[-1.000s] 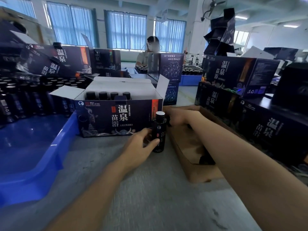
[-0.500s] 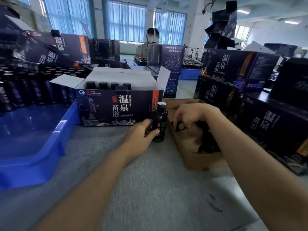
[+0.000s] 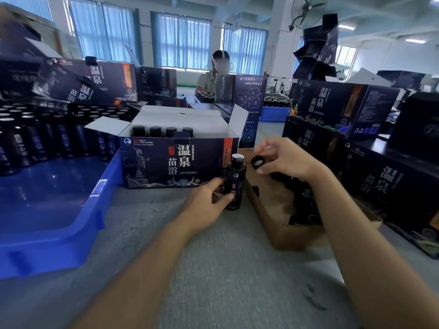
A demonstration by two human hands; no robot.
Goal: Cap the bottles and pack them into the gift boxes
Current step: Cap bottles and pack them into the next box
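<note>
A small dark bottle [image 3: 235, 184] stands upright on the grey table, its silvery sealed mouth bare of a cap. My left hand [image 3: 204, 203] grips its body from the left. My right hand [image 3: 287, 160] is raised just right of the bottle's top and pinches a black cap [image 3: 257, 161], its white inside facing the camera. Behind the bottle stands an open gift box [image 3: 175, 162] with white flaps up; several capped bottles [image 3: 155, 131] stand in its back row.
A cardboard tray [image 3: 275, 224] holding loose black caps lies at the right. A blue plastic bin [image 3: 59, 210] with many dark bottles [image 3: 47, 138] fills the left. Stacked gift boxes [image 3: 356, 143] wall in the right side. A person sits behind the far boxes.
My right hand has come up out of the cardboard tray with a black cap and moved toward the bottle's top. My left hand keeps holding the bottle in place.
</note>
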